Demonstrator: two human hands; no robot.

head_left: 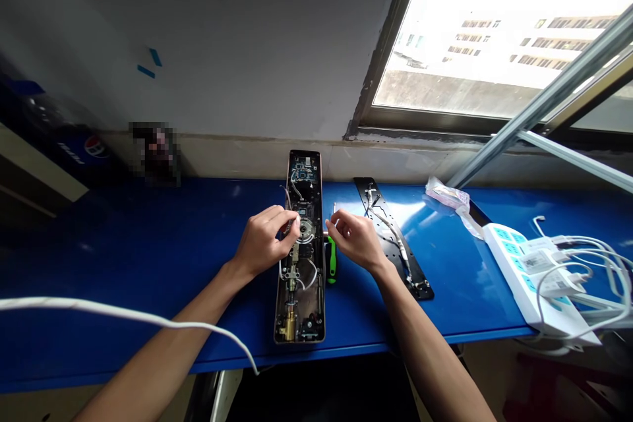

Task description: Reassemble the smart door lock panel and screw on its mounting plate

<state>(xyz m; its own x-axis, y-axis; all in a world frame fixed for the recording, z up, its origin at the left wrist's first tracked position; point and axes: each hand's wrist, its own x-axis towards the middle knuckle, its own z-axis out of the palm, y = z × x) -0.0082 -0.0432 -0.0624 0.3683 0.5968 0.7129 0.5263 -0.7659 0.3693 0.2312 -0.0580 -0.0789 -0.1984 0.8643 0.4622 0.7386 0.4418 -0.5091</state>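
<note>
A long, narrow electronic lock housing point(316, 306) lies open on the blue table, its length pointing away from me. Inside are a circuit board point(303, 170), a round part, white wires and a brass cylinder point(291, 326). My left hand point(267, 239) is closed in a pinch over the housing's left edge, beside the round part; whatever is between the fingertips is hidden. Just off the right edge, my right hand point(357, 237) has its fingers curled and pinched, with contents too small to make out. Close to its fingertips lies a green-handled screwdriver point(332, 262).
Right of my right hand lies a black plate point(395, 237) with a wrapped cable. Farther right are a plastic bag point(448, 194) and a white power strip point(509, 257) with plugs and cables. A white cable point(148, 316) crosses the left foreground; a Pepsi bottle point(74, 138) is back left.
</note>
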